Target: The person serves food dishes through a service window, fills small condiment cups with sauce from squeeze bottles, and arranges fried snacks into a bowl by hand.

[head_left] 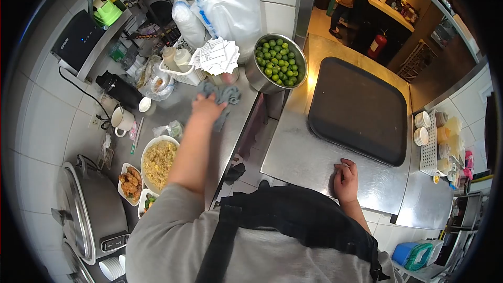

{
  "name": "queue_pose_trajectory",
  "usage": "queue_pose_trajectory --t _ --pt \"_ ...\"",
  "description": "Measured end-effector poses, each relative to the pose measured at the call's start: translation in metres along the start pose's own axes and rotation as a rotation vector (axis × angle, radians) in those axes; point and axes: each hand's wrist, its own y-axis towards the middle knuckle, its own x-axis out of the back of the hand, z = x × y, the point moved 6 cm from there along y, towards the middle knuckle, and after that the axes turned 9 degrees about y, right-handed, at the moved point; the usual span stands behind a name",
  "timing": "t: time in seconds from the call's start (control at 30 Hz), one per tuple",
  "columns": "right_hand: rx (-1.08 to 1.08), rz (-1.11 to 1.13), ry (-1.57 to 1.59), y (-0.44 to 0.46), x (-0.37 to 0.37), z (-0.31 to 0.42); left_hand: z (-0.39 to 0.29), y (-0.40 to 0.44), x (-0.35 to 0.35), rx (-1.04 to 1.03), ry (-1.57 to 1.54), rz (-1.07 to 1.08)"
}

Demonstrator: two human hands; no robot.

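I see the left hand [207,109] on the grey cloth [229,94], left of the lime pot [260,77]; whether its fingers clamp, I cannot tell. Right of the pot, the right hand [346,179] rests, fingers loosely curled.

One grey cloth [228,96], one black tray [359,110], one mug [122,118] and one fire extinguisher [376,46] show.

Matt cloth [230,94], glossy metal counter [224,139]

From my view, the left hand [208,107] is at ten o'clock, arm [193,154] outstretched. My right hand [346,182] sits at four, fingers [346,164] curled.
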Motion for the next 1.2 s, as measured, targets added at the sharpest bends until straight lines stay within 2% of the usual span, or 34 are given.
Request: queue_pose_trajectory --t 0.07,0.2,0.27,0.3,0.37,0.4,0.47,0.5,0.57,0.6,0.67,0.73,0.77,0.8,0.87,0.9,0.93,0.97,1.0,1.13,1.17,1.2 --pt "0.033 -0.002 -0.035 0.0 0.0 0.003 -0.034 -0.004 0.004 0.063 -0.157 -0.09" --pt "0.012 0.022 -0.026 0.002 -0.005 0.002 -0.093 -0.039 0.013 -0.253 -0.15 -0.119" --pt "0.069 0.004 -0.063 0.001 -0.002 0.006 -0.095 -0.069 0.007 -0.534 -0.162 0.004" --pt "0.084 0.002 -0.054 0.002 -0.001 0.009 -0.083 -0.082 0.019 -0.5 -0.172 -0.004" --pt "0.087 0.034 -0.002 0.0 -0.004 0.0 -0.06 -0.119 0.036 -0.681 -0.432 0.305" --pt "0.051 0.038 0.029 0.0 -0.006 -0.005 -0.04 -0.127 0.053 -0.653 -0.438 0.3" --pt "0.046 0.057 0.029 0.0 -0.007 -0.001 0.011 -0.127 0.068 -0.259 -0.602 0.413" --pt "0.024 0.056 0.032 0.0 -0.007 -0.001 0.019 -0.119 0.061 -0.252 -0.606 0.414" --pt "0.003 0.049 0.035 0.0 -0.006 -0.005 0.054 -0.087 0.043 0.079 -0.599 0.068" --pt "0.05 0.048 0.015 -0.002 -0.007 -0.006 0.059 -0.084 0.028 0.077 -0.6 0.067" --pt "0.099 0.023 -0.016 0.004 -0.006 -0.01 0.053 -0.075 0.023 -0.199 -0.57 -0.023" --pt "0.023 0.068 0.035 -0.001 -0.006 -0.016 0.084 -0.082 0.06 -0.099 -0.561 -0.196" --pt "0.041 0.058 0.046 -0.001 -0.006 -0.015 0.099 -0.086 0.069 -0.107 -0.286 -0.221" --pt "-0.014 0.049 0.088 0.0 -0.004 -0.011 0.116 -0.082 0.06 -0.066 -0.239 -0.112" --pt "0.054 0.029 0.065 -0.002 -0.008 -0.025 0.135 -0.062 0.018 0.003 0.011 0.076" --pt "0.093 0.036 0.08 0.005 0.0 -0.008 0.139 -0.047 -0.002 -0.054 0.07 0.225" --pt "0.09 0.064 0.055 0.006 0.001 -0.011 0.152 -0.024 -0.029 -0.17 0.099 0.172" --pt "-0.023 0.083 0.088 0.008 0.004 -0.009 0.162 -0.009 -0.042 -0.215 0.082 0.084" --pt "0.065 0.046 0.02 0.008 0.005 -0.011 0.152 -0.017 -0.017 -0.144 0.064 0.06" --pt "0.017 0.066 0.043 0.006 0.009 -0.009 0.145 -0.015 0.019 0.134 0.034 -0.068" --pt "0.006 0.033 0.032 0.004 0.013 -0.011 0.134 -0.016 0.027 0.102 0.034 -0.086" --pt "0.056 0.112 0.099 0.0 0.012 -0.01 0.125 -0.021 0.039 0.133 0.018 -0.193"
